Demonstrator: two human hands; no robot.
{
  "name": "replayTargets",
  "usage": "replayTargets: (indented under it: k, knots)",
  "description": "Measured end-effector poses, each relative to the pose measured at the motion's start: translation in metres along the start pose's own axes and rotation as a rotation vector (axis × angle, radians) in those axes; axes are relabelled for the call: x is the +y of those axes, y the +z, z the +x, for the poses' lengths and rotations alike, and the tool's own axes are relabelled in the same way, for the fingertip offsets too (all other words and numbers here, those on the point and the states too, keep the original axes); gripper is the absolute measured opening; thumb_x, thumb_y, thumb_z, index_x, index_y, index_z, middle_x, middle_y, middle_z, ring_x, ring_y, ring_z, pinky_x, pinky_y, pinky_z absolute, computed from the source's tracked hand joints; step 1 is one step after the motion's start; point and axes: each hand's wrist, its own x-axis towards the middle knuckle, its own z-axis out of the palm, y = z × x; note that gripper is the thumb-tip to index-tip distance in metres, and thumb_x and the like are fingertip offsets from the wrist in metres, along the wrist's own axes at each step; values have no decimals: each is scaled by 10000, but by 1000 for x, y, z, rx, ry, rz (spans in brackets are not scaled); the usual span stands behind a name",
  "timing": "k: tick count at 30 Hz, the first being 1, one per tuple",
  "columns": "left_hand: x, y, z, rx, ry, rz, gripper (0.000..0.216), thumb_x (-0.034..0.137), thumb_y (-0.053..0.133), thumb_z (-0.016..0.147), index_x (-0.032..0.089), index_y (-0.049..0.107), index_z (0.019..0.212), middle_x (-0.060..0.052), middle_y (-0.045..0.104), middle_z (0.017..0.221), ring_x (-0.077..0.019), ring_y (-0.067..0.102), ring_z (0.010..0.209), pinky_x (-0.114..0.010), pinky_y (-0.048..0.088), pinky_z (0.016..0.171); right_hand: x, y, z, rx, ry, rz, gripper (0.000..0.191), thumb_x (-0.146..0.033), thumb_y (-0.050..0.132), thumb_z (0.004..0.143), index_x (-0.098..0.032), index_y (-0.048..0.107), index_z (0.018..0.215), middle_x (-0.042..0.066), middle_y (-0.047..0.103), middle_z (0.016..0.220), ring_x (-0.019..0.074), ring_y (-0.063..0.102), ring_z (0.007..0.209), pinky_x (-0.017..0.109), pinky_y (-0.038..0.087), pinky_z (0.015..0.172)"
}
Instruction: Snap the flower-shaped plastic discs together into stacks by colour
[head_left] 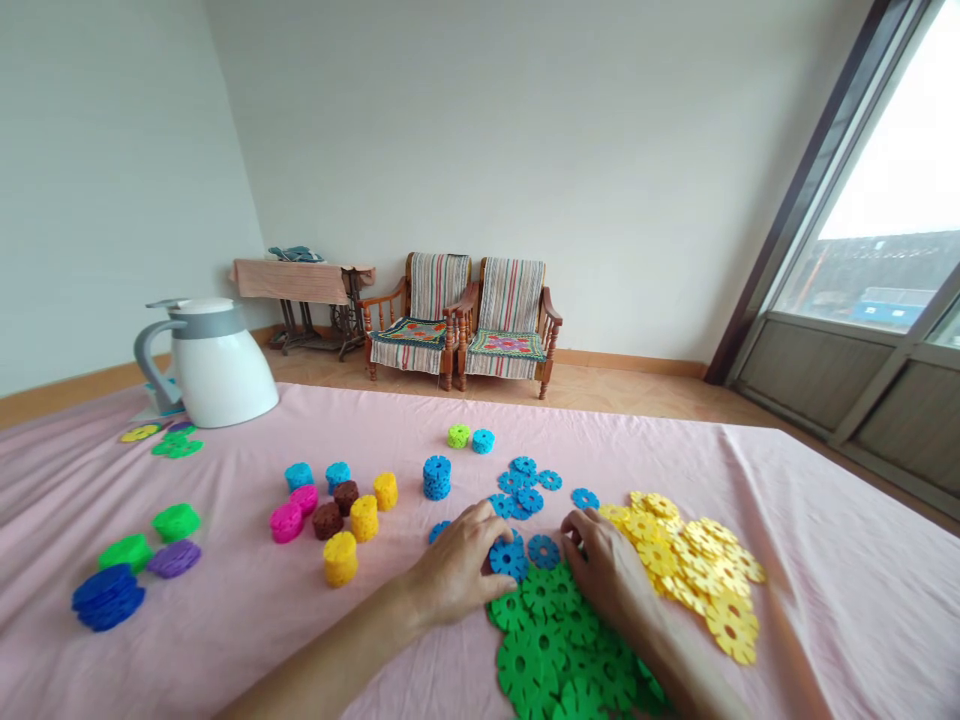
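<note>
My left hand (459,562) is curled at the left side of a small stack of blue snowflake discs (508,560), its thumb and fingers closed round the edge. To the right, my right hand (604,560) has its fingers bent down close to the cloth; anything in them is hidden. A single blue disc (544,551) lies flat between the hands. Loose blue discs (517,483) are scattered just beyond. Below both hands spreads a heap of green snowflake discs (551,650), partly covered by my right forearm. A pile of yellow discs (694,555) lies beside my right hand.
A tall blue stack (436,478) stands ahead of my left hand. Short yellow (364,518), brown (328,521) and pink (286,522) stacks sit to the left, with dark blue discs (108,597) farther left. A white jug (221,365) stands on the pink tablecloth (247,640).
</note>
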Motion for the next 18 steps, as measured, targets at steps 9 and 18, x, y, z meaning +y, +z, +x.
replayTargets:
  k: [9, 18]
  knots:
    - [1, -2, -3, 56, -57, -34, 335, 186, 739, 578, 188, 541, 848, -14, 551, 898, -200, 525, 864, -281, 419, 719, 0, 0, -1, 12, -7, 6, 206, -241, 384, 888, -175, 553, 793, 47, 578, 774, 175, 569, 740, 262, 408, 661]
    - [-30, -29, -17, 257, -158, 44, 168, 237, 647, 675, 224, 549, 811, -18, 587, 901, -220, 540, 897, -310, 425, 768, -1, -1, -1, 23, -5, 14, 203, -217, 383, 874, -178, 563, 791, 43, 584, 768, 167, 567, 731, 255, 401, 653]
